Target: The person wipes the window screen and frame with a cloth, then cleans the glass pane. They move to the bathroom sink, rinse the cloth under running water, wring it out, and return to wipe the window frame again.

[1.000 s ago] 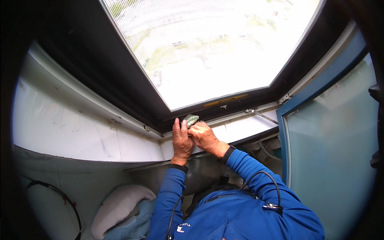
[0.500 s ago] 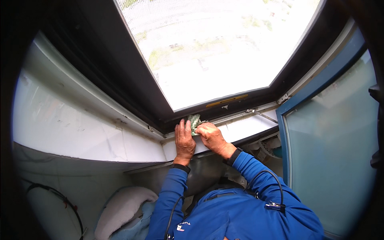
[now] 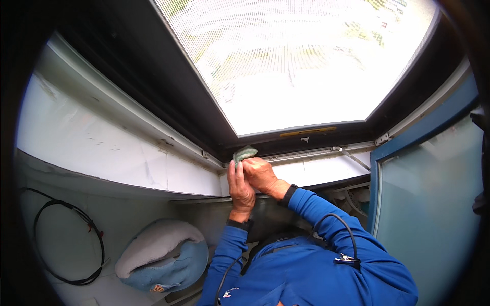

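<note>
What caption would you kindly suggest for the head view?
Left hand and right hand meet at a green-and-white cloth near a dark window frame.

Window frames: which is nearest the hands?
The dark frame around the bright mesh: left hand and right hand are by its lower-left corner; the blue frame stands farther right.
</note>
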`<action>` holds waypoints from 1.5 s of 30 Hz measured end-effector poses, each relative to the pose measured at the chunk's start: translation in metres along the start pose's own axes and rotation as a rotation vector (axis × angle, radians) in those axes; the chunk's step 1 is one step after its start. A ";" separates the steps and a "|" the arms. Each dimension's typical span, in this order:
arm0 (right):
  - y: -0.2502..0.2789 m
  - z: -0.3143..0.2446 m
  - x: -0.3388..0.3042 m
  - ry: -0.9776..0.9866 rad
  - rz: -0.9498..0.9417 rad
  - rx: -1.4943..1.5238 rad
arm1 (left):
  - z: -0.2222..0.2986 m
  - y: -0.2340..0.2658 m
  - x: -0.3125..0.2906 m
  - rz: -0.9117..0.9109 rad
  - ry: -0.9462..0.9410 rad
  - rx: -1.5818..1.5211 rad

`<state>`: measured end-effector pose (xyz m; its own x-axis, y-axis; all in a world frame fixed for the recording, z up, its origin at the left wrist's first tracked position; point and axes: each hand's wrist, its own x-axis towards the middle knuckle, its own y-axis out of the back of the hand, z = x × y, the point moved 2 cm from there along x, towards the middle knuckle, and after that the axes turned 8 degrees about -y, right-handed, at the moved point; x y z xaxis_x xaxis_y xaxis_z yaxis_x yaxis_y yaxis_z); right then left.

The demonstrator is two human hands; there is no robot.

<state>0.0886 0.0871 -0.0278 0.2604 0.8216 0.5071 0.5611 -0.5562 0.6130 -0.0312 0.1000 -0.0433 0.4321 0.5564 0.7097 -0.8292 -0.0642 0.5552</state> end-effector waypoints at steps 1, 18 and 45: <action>-0.005 -0.004 0.004 -0.013 -0.048 0.053 | 0.001 0.009 -0.002 0.004 0.011 0.056; 0.052 0.004 -0.005 -0.866 -0.365 1.427 | 0.009 0.016 0.002 -0.083 0.977 -1.386; 0.113 0.022 -0.005 -0.755 -0.022 0.924 | 0.037 0.042 0.079 -0.231 0.633 -0.838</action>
<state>0.1685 0.0231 0.0256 0.4665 0.8677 -0.1717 0.8437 -0.4948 -0.2082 -0.0188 0.1109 0.0523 0.5471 0.8255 0.1386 -0.8337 0.5521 0.0027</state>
